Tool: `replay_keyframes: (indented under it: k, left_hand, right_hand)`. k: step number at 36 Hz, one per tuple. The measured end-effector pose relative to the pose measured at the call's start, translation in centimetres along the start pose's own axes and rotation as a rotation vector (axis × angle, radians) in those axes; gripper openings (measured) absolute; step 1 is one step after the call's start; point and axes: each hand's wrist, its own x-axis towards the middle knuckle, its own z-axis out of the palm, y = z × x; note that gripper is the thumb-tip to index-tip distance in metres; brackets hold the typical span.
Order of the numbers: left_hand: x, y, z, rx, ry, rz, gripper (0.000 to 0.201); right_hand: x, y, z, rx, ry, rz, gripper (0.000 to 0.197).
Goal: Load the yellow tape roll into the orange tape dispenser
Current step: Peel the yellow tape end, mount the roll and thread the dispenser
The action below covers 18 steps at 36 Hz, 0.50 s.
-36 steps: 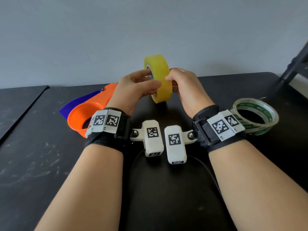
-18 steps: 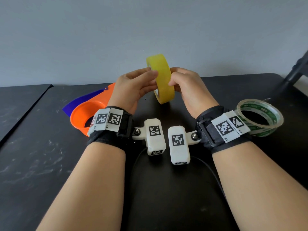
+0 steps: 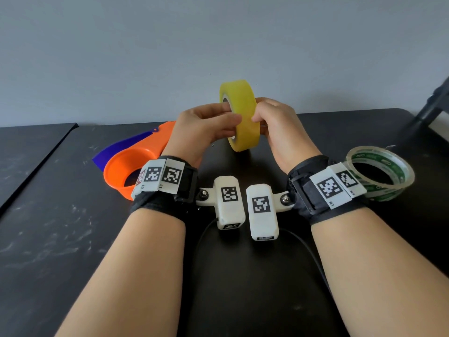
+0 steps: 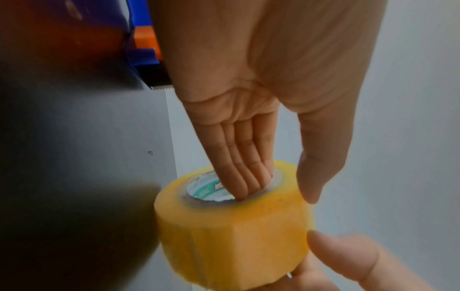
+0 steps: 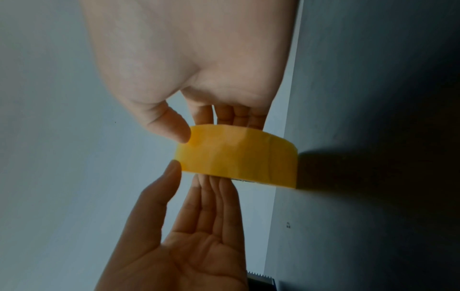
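The yellow tape roll [image 3: 243, 117] stands on edge in the air above the table, held between both hands. My left hand [image 3: 232, 113] has its fingers [image 4: 246, 177] pushed into the roll's core [image 4: 206, 187] and its thumb on the outer yellow band. From the other side my right hand [image 3: 264, 115] pinches the roll [image 5: 239, 159], thumb [image 5: 171, 128] on the band and fingers behind it. The orange tape dispenser [image 3: 131, 166] lies on the table to the left of my left wrist, with its blue side plate [image 3: 116, 152] behind it.
A clear tape roll with a green core [image 3: 381, 173] lies flat on the black table [image 3: 48, 239] by my right wrist. The dispenser's serrated blade [image 4: 160, 89] points toward the wall. A dark stand leg [image 3: 427, 110] crosses the far right corner.
Both hands keep hold of the yellow roll. It has turned a little between them and drifted slightly right, and the left thumb has shifted on the band.
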Motion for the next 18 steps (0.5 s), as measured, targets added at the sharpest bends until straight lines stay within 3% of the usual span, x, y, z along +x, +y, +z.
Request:
replay_keyframes:
  k: [3, 7, 13, 16, 18]
  left_hand:
    - [0.01, -0.02, -0.10, -0.032, 0.010, -0.001, 0.017]
    - [0.06, 0.05, -0.30, -0.107, 0.042, -0.003, 0.008]
    - [0.00, 0.09, -0.10, -0.131, 0.043, 0.004, 0.005]
    - [-0.01, 0.18, -0.07, -0.112, 0.031, 0.014, 0.005]
    - [-0.09, 0.20, -0.10, -0.081, 0.015, 0.013, 0.007]
  right_hand:
    - [-0.16, -0.01, 0.03, -0.030, -0.022, -0.011, 0.067]
    - [-0.31, -0.04, 0.05, -0.049, -0.043, -0.025, 0.041]
    - [-0.43, -0.26, 0.06, -0.058, -0.034, -0.025, 0.053]
    - [-0.43, -0.23, 0.02, -0.053, -0.021, -0.013, 0.036]
    - [-0.29, -0.13, 0.02, -0.040, 0.001, 0.002, 0.040]
